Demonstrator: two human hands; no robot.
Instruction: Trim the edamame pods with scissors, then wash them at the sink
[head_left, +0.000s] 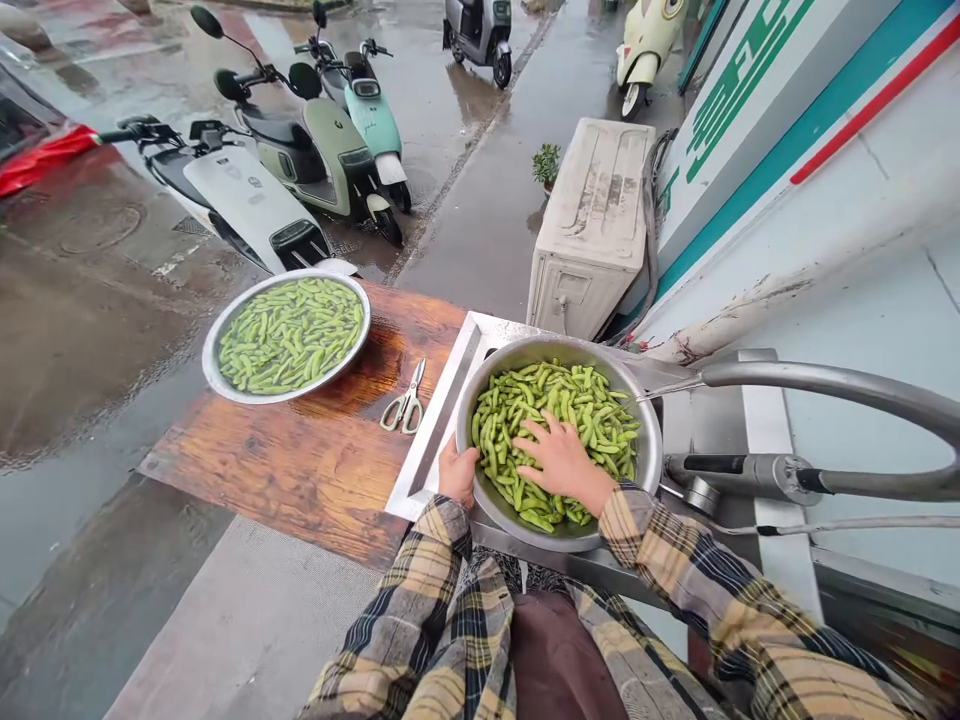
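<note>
The green pods [517, 490] lie in a steel bowl [651, 455], directly under the person's right grip [559, 458] and just beside the left. The right grip is released: palm down, fingers spread across the top of the heap, clasping no single pod that can be seen. The left grip [457, 472] is clenched on the bowl's left side, thumb at the rim and the other fingers on the outer wall.

The bowl stands over the sink [409, 502], whose left edge meets the wooden bench [292, 480]. Scissors [412, 390] lie on the bench near that edge, and farther left a second bowl [212, 360] of pods sits at the bench's far side.

The right palm covers the pods beneath it, and the lower layers cannot be seen. The left fingertips are hidden behind the bowl wall, and so is what the bowl rests on. It covers most of the sink too. To the right, the looping tap [765, 478] runs out at the picture's edge. Both sleeves [412, 590] are cut off below, the sign [750, 90] is cropped above, and the bottom right corner is blurred.
</note>
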